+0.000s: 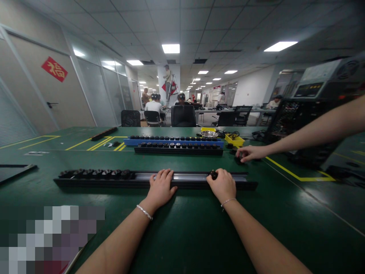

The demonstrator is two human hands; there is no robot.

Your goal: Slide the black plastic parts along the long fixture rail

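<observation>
A long black channel rail (94, 183) lies across the green table in front of me. Dark round parts with shiny tops (105, 173) sit in a row in its left end, and a pale strip lines the bare stretch to their right. My left hand (162, 184) grips the rail near its middle, fingers draped over the far side and thumb along the near wall. Closed around a small black round part (213, 174), my right hand (224, 185) is at the rail's right portion. The part's underside is hidden, so whether it touches the strip I cannot tell.
A co-worker's hand (251, 153) reaches in from the right over small dark parts. Farther back lie a filled black rail (176, 151), a blue rail (173, 142), a metal bowl (209, 134) and a yellow tray (234, 140). Computer equipment (299, 114) stands right.
</observation>
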